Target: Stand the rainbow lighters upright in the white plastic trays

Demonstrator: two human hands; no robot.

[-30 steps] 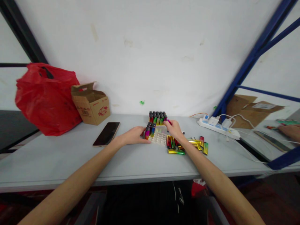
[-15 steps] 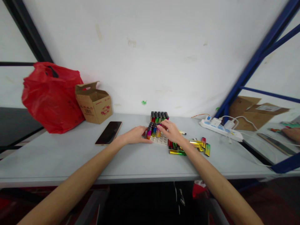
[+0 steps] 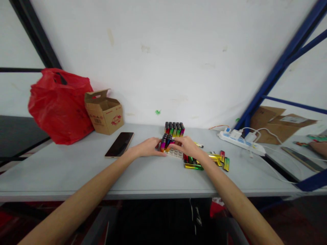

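Note:
A white tray with round holes (image 3: 175,153) lies in the middle of the table. Upright lighters (image 3: 163,144) with black tops and shiny coloured bodies fill its left part. My left hand (image 3: 149,147) is curled around the tray's left end, thumb along the front and fingers behind the lighters. My right hand (image 3: 186,145) reaches in from the right, its fingertips closed on a tilted magenta-and-orange lighter (image 3: 170,145) at the standing ones. Behind stands a full block of lighters (image 3: 174,128). Loose lighters (image 3: 217,158) lie in a pile to the right, partly under my right wrist.
A phone (image 3: 119,144), an open cardboard box (image 3: 104,114) and a red plastic bag (image 3: 60,107) are on the left. A white power strip (image 3: 241,142) with cables sits on the right by a blue metal frame (image 3: 265,80). Another person's hand (image 3: 319,147) shows at the far right edge.
My right hand has moved slightly left and down, and the lighter at its fingertips is now tilted beside the standing ones. My left hand keeps its place at the tray.

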